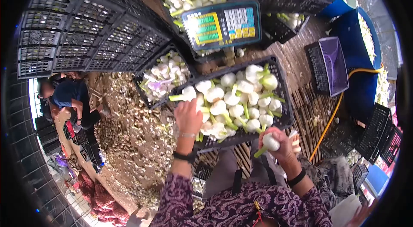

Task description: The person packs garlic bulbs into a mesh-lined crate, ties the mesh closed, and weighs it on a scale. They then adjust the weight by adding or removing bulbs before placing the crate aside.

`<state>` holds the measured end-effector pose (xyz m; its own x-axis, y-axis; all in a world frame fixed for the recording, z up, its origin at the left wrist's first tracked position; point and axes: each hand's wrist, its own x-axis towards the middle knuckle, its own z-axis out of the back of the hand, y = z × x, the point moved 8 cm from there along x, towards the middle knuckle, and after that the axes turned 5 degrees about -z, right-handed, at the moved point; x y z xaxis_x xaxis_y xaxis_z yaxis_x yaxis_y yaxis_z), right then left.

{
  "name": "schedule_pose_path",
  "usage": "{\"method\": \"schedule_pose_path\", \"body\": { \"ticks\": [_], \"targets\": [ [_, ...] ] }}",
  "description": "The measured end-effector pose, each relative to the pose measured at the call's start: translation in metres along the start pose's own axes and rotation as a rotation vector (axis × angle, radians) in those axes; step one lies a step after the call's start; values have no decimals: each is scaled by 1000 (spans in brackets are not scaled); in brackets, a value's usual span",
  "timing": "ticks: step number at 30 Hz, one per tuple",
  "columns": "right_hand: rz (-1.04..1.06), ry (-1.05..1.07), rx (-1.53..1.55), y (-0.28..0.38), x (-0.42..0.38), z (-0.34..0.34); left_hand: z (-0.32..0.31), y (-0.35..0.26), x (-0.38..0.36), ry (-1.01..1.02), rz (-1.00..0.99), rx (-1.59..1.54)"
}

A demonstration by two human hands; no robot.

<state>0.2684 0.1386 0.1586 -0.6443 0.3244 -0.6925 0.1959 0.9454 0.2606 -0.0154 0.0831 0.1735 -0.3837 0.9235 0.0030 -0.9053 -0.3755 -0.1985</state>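
Observation:
In my right hand (282, 147) is a white garlic bulb (271, 142), its short green stem pointing down and left, just outside the near rim of a black plastic crate (286, 117). That crate holds many garlic bulbs (236, 111) with trimmed green stems. My left hand (188, 117) is at the crate's left side, fingers curled at another garlic bulb (188, 93) whose stem points left over the rim. Its fingertips are partly hidden. Left of this crate, a smaller black crate (189, 74) contains more garlic, some of it purplish.
A digital scale display (221, 24) stands beyond the crate. Stacked black crates (86, 20) rise at left; blue barrels (355, 55) and a purple-lined basket (333, 65) stand right. A yellow hose (329, 130) crosses the slatted floor. Another person (69, 96) sits at far left.

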Motion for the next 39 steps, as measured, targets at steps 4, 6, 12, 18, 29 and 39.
{"method": "schedule_pose_path", "body": {
  "ticks": [4, 6, 12, 18, 29, 39],
  "targets": [
    [-117, 49, -234, -14, 3, -8, 33, -3, -38, 136, 312, -786],
    [-149, 129, -355, -14, 1, -45, 32, -45, -56, 423, 323, -1169],
    [-275, 407, -270, -35, -5, -88, 56, -129, -56, 343, -306, -1040],
    [-302, 277, -180, -60, -2, -75, 54, -128, -59, 245, -312, -1099],
    [-180, 217, 88, -39, 9, -59, -22, -70, -68, 237, -56, -252],
    [-3, 79, 230, 8, 14, -19, -57, -54, -62, 305, -172, -159]
  ]
}}
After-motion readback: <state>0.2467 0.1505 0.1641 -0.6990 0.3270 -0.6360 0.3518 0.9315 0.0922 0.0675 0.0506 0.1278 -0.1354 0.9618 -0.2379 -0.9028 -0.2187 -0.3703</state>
